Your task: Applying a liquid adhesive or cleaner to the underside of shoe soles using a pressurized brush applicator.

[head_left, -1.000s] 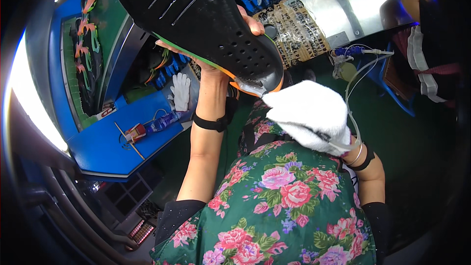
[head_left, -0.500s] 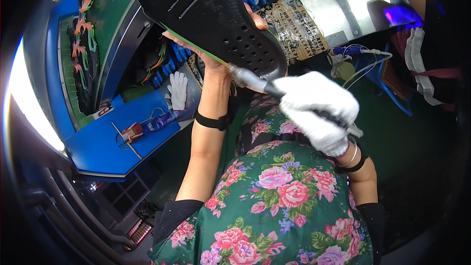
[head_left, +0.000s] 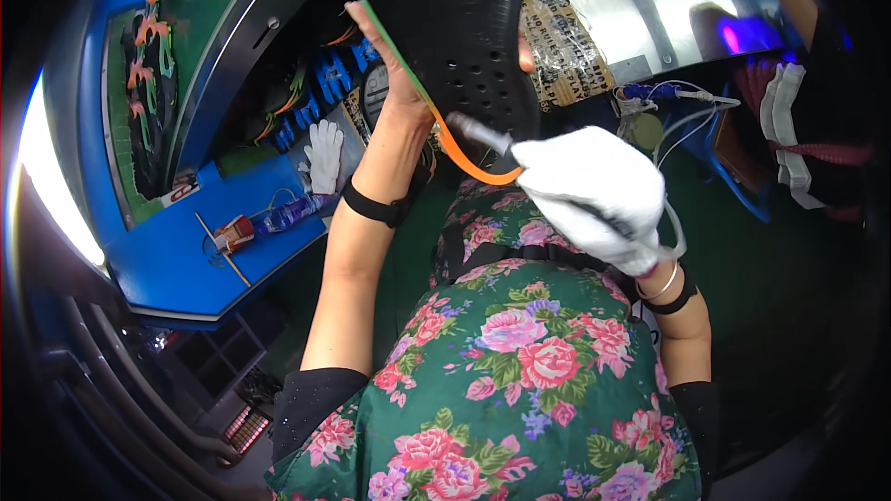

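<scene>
A wide fisheye looks down and forward from the person's head. The floral apron [head_left: 548, 362] is nearest, left hand [head_left: 401, 88] and right hand [head_left: 599, 193] just beyond.

black sole [head_left: 464, 32]: cut off by top edge | tool tip [head_left: 481, 134]: blurred | left hand [head_left: 399, 74]: partly hidden

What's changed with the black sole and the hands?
The sole has swung more upright, its upper end moving right, and more of its orange edge shows. Nothing was let go: the left hand still holds the sole, the right hand the tool. The loose glove and bottle lie as before.
</scene>
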{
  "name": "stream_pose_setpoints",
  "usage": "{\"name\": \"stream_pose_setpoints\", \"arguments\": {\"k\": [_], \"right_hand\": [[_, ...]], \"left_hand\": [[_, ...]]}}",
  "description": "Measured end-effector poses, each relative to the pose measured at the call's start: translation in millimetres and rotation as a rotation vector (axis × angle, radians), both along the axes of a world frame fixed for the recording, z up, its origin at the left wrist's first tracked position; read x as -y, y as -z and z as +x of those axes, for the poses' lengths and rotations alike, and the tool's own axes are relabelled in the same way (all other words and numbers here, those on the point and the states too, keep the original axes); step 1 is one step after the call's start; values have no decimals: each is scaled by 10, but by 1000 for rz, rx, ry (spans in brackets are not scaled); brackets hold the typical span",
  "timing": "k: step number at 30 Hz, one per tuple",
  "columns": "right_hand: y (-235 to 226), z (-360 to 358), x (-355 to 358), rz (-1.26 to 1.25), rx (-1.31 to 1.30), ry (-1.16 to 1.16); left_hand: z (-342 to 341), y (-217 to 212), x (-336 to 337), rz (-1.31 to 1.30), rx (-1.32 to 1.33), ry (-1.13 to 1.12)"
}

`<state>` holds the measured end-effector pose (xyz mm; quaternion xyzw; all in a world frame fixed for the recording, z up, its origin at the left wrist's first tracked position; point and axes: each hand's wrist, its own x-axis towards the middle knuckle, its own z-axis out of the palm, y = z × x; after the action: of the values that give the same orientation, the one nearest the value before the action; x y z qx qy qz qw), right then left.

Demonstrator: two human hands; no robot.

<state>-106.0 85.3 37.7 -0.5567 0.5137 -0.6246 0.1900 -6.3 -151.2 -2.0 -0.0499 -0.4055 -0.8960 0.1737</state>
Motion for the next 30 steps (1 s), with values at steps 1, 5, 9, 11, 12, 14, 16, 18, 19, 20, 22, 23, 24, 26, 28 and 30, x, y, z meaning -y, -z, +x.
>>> {"name": "stream_pose_setpoints", "arguments": {"k": [1, 5, 9, 11, 12, 14, 16, 18, 19, 20, 22, 23, 24, 26, 28, 30], "right_hand": [[25, 6, 19, -35, -128, 3], [-32, 57, -9, -13, -64, -269], [-50, 14, 61, -24, -6, -243], [30, -1, 86, -18, -303, -150], [18, 38, 79, 52, -244, -226], [76, 86, 129, -54, -248, -349], [-12, -6, 205, -20, -20, -539], [-1, -27, 260, -47, -46, -474], [52, -43, 304, -59, -113, -368], [137, -37, 317, -63, -270, -340], [-2, -44, 288, 30, -453, -448], [15, -11, 288, 15, -295, -526], [-29, -51, 310, 16, -60, -587], [-89, -126, 278, 161, 202, -536], [-109, -188, 257, 215, 308, -275], [-194, -288, 320, 201, 184, -87]], "left_hand": [[-3, -3, 16, -18, -19, 41], [31, -37, 44, -28, -35, 148], [78, -86, 36, 22, 9, 209], [97, -103, 21, 76, 49, 231], [152, -77, 32, 76, 46, 221], [283, -3, 57, 164, 369, 175], [371, -40, 51, 231, 310, 238], [467, -33, 115, 220, 510, 90], [457, -55, 134, 270, 576, 38], [434, -87, 147, 266, 569, 35], [327, -182, 161, -169, 838, 87], [327, -171, 104, -172, 828, 48], [344, -208, 78, -58, 829, 102], [503, -1, 149, 328, 500, 209], [464, -63, -17, 508, 437, 60], [572, 179, -185, 522, 450, -62]]}}
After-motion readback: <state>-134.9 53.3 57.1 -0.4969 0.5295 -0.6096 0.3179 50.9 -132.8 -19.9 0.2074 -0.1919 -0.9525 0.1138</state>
